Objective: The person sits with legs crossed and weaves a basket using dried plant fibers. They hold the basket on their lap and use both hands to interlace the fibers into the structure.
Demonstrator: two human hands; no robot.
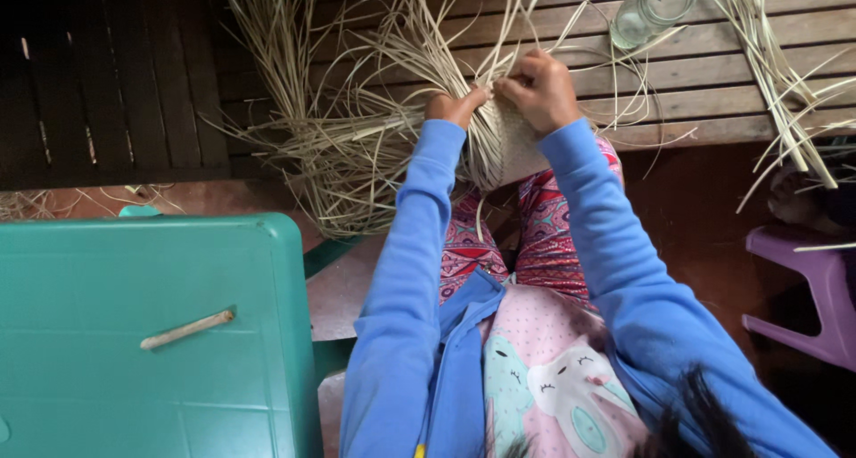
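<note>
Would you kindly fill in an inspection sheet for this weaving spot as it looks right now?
Surface: slatted wooden table, brown, with gaps between the boards.
Job's things: partly woven piece at the table edge, loose pale straw strips fanning out from it.
Clutter: clear glass jar lying on the table; more strips at the right; a short pale stick on the teal plastic table.
Grippers: left hand and right hand both pinch strips at the top of the woven piece.
Cables: nothing seen.
Surroundings: purple plastic stool at the right, reddish floor below.
</note>
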